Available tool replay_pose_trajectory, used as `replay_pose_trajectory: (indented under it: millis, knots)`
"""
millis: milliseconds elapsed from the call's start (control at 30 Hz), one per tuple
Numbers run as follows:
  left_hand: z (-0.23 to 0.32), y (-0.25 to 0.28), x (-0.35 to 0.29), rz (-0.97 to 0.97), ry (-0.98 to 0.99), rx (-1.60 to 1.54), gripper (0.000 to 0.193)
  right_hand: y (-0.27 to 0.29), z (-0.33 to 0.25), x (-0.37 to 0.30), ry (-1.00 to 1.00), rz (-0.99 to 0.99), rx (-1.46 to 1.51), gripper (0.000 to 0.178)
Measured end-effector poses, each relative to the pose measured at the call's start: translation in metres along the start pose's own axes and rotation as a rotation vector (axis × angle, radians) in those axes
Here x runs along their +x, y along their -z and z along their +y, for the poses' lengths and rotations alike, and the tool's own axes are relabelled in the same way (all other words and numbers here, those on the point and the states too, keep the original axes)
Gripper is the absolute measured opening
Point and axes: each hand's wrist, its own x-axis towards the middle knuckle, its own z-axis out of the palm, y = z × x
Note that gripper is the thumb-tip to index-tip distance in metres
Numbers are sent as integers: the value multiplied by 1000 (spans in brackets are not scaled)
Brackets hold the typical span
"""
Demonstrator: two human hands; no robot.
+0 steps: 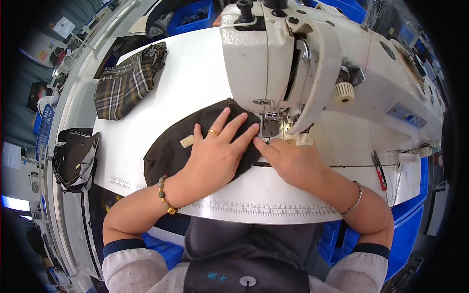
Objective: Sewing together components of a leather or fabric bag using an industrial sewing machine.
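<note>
A dark brown, rounded fabric piece (178,129) with a small beige label lies on the white sewing table, its right edge beside the presser foot (273,117) of a white sewing machine (254,63). My left hand (215,151) rests flat on it, fingers spread, with a ring on one finger. Close below the needle area, my right hand (298,163) has its fingers curled in and its index fingertip at the fabric's right edge, near my left fingertips. It seems to pinch that edge; the thumb is hidden.
Folded plaid fabric (124,85) lies at the table's far left. A stack of dark cut pieces (75,158) hangs at the left edge. Red-handled thread snips (379,173) lie at the right. A printed ruler (264,207) runs along the near edge, with blue bins (403,244) below.
</note>
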Motion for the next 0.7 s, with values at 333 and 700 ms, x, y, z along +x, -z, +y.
replay_pose_trajectory:
  millis: [333, 700]
  knots:
    - [-21, -9, 38, -24, -61, -111, 41, -7, 17, 4, 9, 108, -34, 39]
    - [-46, -8, 45, -84, -204, -260, 45, 1, 2, 7, 78, 159, -91, 41]
